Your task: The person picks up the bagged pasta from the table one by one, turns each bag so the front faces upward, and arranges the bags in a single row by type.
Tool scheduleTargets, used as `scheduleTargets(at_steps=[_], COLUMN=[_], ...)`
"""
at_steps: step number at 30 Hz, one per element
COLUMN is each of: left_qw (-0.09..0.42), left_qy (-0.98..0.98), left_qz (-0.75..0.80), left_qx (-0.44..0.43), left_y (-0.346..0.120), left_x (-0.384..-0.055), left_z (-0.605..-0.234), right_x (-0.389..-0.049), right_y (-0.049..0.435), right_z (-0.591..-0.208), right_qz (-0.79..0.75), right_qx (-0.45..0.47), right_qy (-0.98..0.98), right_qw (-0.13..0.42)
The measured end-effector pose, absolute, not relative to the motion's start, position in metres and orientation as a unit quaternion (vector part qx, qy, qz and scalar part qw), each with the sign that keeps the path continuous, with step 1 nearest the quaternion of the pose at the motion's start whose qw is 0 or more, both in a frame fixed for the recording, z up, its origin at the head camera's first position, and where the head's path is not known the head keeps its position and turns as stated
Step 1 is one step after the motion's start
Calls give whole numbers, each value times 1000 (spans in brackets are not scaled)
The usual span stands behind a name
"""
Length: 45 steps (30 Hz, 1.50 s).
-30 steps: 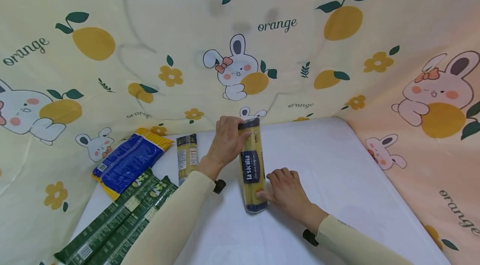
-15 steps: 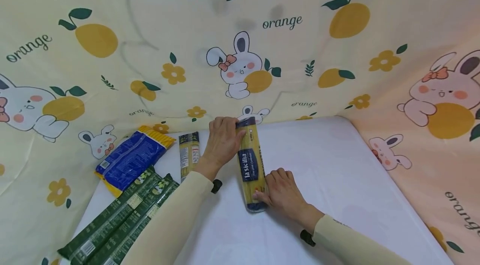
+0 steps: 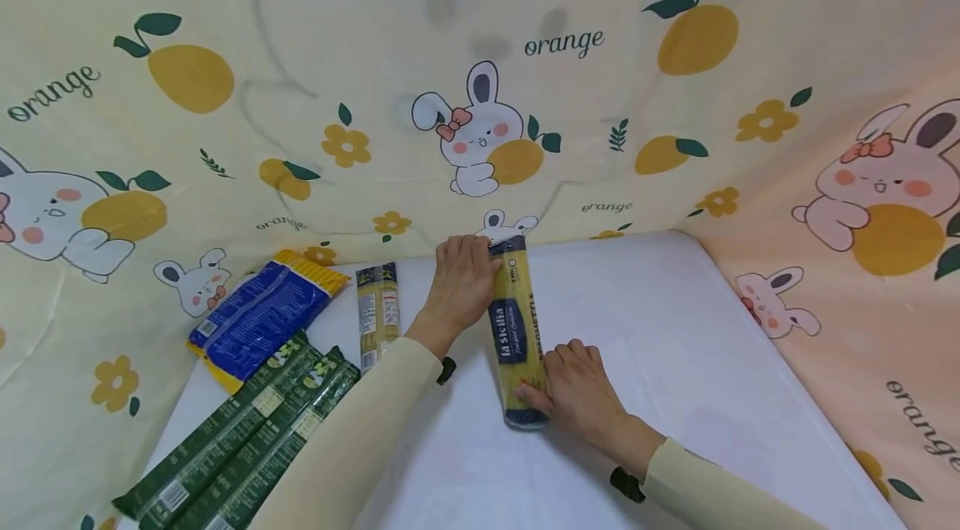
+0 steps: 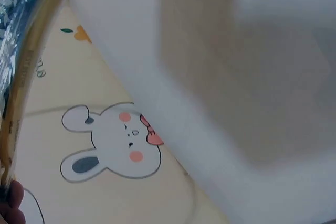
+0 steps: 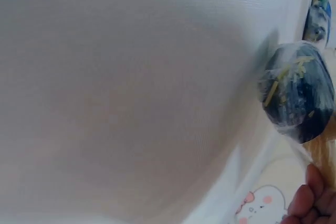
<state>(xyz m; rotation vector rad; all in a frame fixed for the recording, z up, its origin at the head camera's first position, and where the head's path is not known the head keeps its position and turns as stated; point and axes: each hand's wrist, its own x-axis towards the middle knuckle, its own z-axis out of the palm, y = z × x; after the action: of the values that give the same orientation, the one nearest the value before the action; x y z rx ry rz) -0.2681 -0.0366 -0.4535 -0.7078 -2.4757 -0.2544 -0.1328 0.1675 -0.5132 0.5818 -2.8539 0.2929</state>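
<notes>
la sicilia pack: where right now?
In the head view, the la sicilia pack is just right of centre, held by the left hand near its upper end and the right hand near its lower.

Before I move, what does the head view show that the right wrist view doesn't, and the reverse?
Only the head view: the left hand, both cream sleeves, and the dark la sicilia label.

Only the right wrist view: the near end of the pasta packet seen face-on, dark under crinkled clear wrap.

Both: that packet, the right hand, the white table and the bunny-print cloth. Each also shows other packaging, but the right wrist view crops it too tightly to say which.
</notes>
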Motion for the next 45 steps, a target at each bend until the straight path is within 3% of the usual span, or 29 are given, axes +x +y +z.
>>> scheduleTargets(at_steps=[9,16,27,36,45], left_qw=[224,217,198,57,-8], left_qy=[-938,-944,-948,-976,-967], left_qz=[-75,-62,-43,-7,-18], left_qx=[-253,-241,-247,-211,-254], left_y=[-17,-14,-15,-20,-23], left_x=[-275,-283,-289,-281,-240], left_z=[-469,-491,-513,-517,-524], right_x=[-125,-126,-127,-128,-127], right_y=[181,185,186,183,177], right_z=[-508,-524,-535,-539,-538], right_qz=[68,23,-4,8,37], right_qx=[193,218,231,182,150], right_qy=[-972,-961,-954,-976,-982], right_qw=[117,168,191,122,109])
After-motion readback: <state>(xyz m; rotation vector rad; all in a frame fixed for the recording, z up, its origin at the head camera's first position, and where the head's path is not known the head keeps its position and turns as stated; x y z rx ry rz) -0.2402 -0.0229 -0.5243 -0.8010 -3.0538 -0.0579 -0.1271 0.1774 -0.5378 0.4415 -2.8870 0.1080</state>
